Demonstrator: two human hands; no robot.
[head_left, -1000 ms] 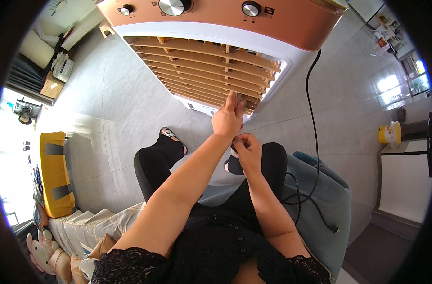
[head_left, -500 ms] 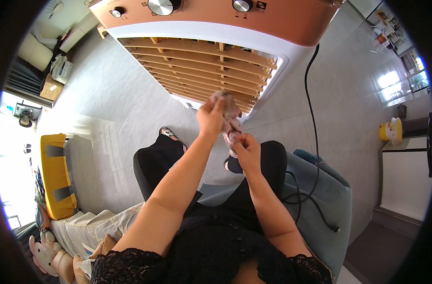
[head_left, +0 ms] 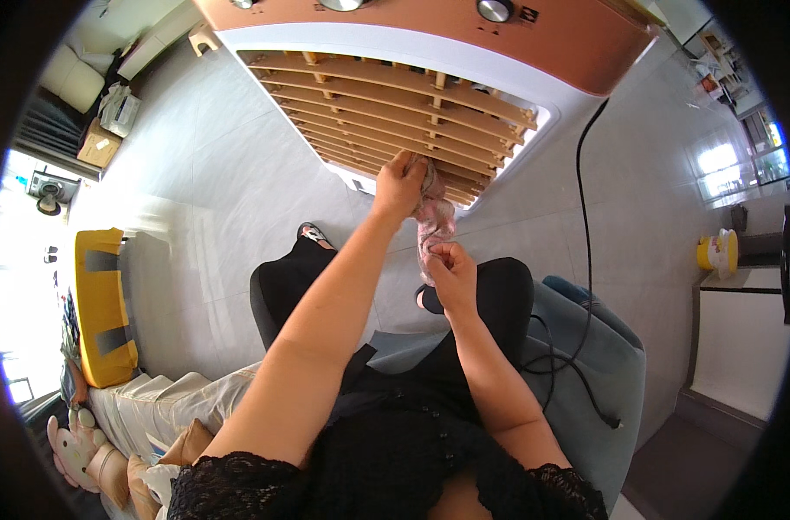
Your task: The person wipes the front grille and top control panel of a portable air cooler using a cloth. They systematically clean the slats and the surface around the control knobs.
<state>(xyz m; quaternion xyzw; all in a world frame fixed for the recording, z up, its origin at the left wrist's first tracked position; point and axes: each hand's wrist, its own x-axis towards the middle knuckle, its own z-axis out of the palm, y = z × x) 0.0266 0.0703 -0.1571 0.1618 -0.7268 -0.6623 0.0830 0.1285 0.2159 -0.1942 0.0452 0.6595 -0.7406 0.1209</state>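
Note:
A crumpled pinkish cloth (head_left: 436, 221) hangs between my two hands in front of a white and copper-coloured air cooler (head_left: 412, 54). My left hand (head_left: 402, 185), the farther one, is closed on the cloth's upper part at the lower slats of the tan louvre grille (head_left: 369, 100). Part of the cloth lies against the slats there; whether it reaches between them is hidden by my fingers. Nearer to me, my right hand (head_left: 452, 270) pinches the cloth's lower part above my right knee.
A black power cord (head_left: 580, 208) runs from the cooler down to the blue-grey seat (head_left: 590, 381), its plug lying there. At left stand a yellow plastic piece (head_left: 105, 308) and a cream-covered sofa (head_left: 165, 403). A yellow and white bucket (head_left: 717, 252) is at right.
The cooler appears farther right and higher in view. My left hand has shifted slightly up against the slats, still gripping the cloth. My right hand keeps its pinch in nearly the same place.

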